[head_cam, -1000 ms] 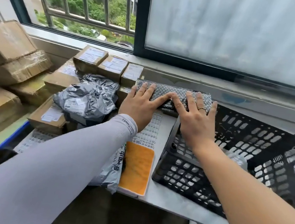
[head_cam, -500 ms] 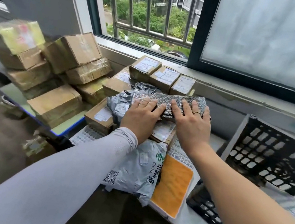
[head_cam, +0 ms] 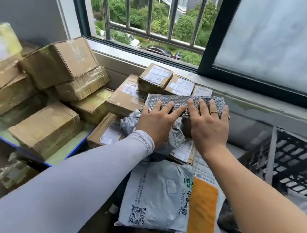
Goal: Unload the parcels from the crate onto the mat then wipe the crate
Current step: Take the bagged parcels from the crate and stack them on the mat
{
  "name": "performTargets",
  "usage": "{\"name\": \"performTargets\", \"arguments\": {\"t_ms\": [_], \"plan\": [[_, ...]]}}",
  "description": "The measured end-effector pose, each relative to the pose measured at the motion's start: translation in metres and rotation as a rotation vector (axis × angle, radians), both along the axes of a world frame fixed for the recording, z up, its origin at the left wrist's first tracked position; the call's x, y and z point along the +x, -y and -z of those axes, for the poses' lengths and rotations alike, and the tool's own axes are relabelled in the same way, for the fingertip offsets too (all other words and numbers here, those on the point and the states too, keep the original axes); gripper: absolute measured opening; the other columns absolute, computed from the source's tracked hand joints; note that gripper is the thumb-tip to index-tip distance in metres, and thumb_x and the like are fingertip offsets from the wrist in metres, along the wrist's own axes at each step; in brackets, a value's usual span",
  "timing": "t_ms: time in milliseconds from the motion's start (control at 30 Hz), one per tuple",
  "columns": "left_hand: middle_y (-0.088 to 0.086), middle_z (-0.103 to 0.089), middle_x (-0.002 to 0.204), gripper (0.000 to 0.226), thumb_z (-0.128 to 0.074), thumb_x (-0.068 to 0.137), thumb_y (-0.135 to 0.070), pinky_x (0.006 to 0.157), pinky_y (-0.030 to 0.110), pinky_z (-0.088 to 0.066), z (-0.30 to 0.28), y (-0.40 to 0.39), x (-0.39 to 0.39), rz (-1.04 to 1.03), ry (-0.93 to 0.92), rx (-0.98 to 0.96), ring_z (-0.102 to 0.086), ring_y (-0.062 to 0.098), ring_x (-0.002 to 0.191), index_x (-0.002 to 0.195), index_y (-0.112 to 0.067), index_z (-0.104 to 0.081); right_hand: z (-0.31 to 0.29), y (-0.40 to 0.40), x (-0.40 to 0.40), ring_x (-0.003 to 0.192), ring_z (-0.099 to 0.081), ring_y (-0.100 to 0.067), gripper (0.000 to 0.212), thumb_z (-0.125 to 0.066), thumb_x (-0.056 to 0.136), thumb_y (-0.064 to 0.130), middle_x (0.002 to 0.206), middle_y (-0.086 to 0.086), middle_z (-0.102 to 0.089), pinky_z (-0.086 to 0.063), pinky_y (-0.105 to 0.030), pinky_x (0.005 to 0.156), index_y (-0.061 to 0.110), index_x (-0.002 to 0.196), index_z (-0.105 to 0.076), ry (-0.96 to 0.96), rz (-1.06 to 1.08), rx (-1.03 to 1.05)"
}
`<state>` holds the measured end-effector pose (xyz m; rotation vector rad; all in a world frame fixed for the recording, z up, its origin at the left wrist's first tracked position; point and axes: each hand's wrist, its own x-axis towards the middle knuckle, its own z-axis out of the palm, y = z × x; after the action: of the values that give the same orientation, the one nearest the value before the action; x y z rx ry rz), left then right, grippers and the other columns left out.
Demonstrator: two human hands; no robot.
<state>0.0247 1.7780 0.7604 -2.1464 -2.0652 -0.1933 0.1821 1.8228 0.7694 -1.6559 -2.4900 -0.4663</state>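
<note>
Both my hands hold a flat parcel in silver bubble wrap (head_cam: 183,101) over the heap of parcels. My left hand (head_cam: 155,122) has its fingers laid on the parcel's near left part, and my right hand (head_cam: 209,127) covers its right part. Both thumbs are hidden beneath it. The black plastic crate (head_cam: 303,161) stands to the right, apart from my hands, with its inside blurred. A strip of the white perforated mat (head_cam: 202,169) shows under the parcels. An orange cloth (head_cam: 203,210) lies on the mat's near end.
Small labelled cardboard boxes (head_cam: 154,80) line the window ledge behind the parcel. A grey poly mailer (head_cam: 156,194) hangs over the table's front edge. A dark grey bag (head_cam: 131,120) lies under my left hand. Larger taped cartons (head_cam: 59,64) are stacked at the left.
Both hands have carried the bubble-wrap parcel leftward, from over the crate's rim to over the heap of parcels. The view has swung left with them, so the crate now sits at the right edge.
</note>
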Motion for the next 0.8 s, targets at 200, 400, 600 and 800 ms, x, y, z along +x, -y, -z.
{"name": "performTargets", "arguments": {"t_ms": [200,400,600,800], "plan": [[0.001,-0.034,0.166,0.073,-0.048,0.105,-0.018,0.111,0.06,-0.042,-0.002,-0.025,-0.052,0.153,-0.06,0.081,-0.039,0.035,0.149,0.163,-0.043,-0.013,0.002,0.001,-0.045,0.145,-0.041,-0.04,0.053,-0.033,0.107,0.02,0.158,-0.013,-0.046,-0.024,-0.068,0.117,0.023,0.159,-0.036,-0.048,0.162,-0.002],[-0.004,-0.049,0.157,0.068,-0.057,0.101,-0.024,0.103,0.053,-0.05,0.0,-0.036,-0.076,0.206,0.036,0.065,-0.052,0.026,0.138,0.16,-0.043,-0.027,-0.002,0.01,-0.061,0.138,-0.049,-0.036,0.047,-0.04,0.104,0.016,0.148,-0.012,-0.056,-0.026,-0.066,0.116,0.023,0.149,-0.051,-0.067,0.253,0.003],[-0.007,-0.067,0.135,0.076,-0.061,0.093,-0.005,0.073,0.033,-0.055,-0.017,-0.043,-0.073,0.094,0.274,0.012,-0.068,0.022,0.105,0.149,-0.054,-0.043,-0.011,0.008,-0.047,0.146,-0.039,-0.04,0.053,-0.055,0.096,0.011,0.16,-0.017,-0.04,-0.028,-0.066,0.115,0.021,0.148,-0.052,-0.214,0.308,0.124],[-0.002,-0.073,0.12,0.074,-0.057,0.092,-0.001,0.075,0.036,-0.06,-0.031,-0.04,-0.069,0.043,0.411,-0.024,-0.065,0.023,0.089,0.146,-0.051,-0.05,-0.027,0.001,-0.03,0.152,-0.027,-0.036,0.075,-0.055,0.1,0.032,0.171,-0.009,-0.016,-0.035,-0.061,0.114,0.034,0.163,-0.015,-0.34,0.342,0.088]]}}
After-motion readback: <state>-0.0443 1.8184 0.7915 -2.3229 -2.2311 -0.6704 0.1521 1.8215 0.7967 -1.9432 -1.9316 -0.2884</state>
